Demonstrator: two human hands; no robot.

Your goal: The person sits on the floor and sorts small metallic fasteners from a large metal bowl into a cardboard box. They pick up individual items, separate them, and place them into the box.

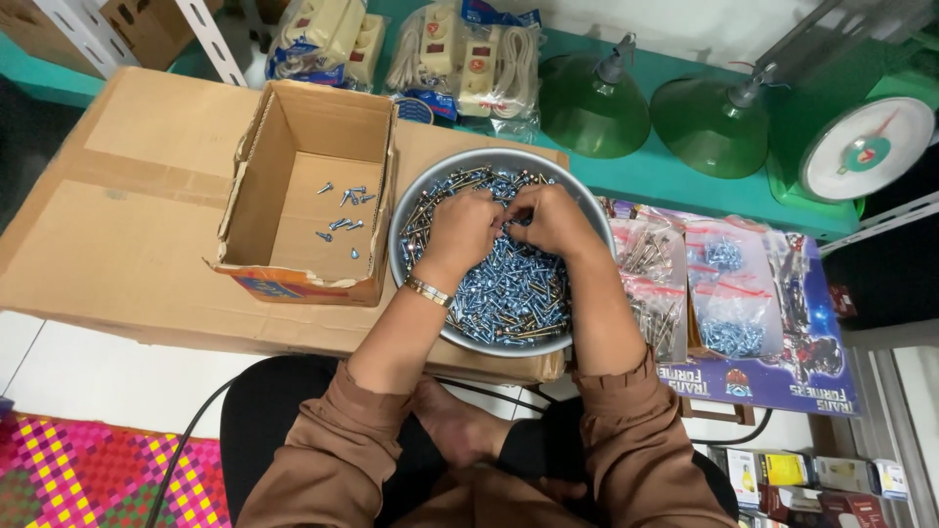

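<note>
Both hands (pixel 509 225) in screw bowl (pixel 411 196)

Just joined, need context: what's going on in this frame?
A person seated over a round metal bowl heaped with screws has both hands in the pile. The left hand and right hand meet near the far side of the bowl, fingers picking among the screws. To the left, an open cardboard box holds only a few small screws. Bagged screws lie to the right.

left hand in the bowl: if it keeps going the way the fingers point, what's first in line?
The left hand points up-right toward the right hand; their fingertips look nearly touching over the screws, so probably the right hand's fingers first.
</note>
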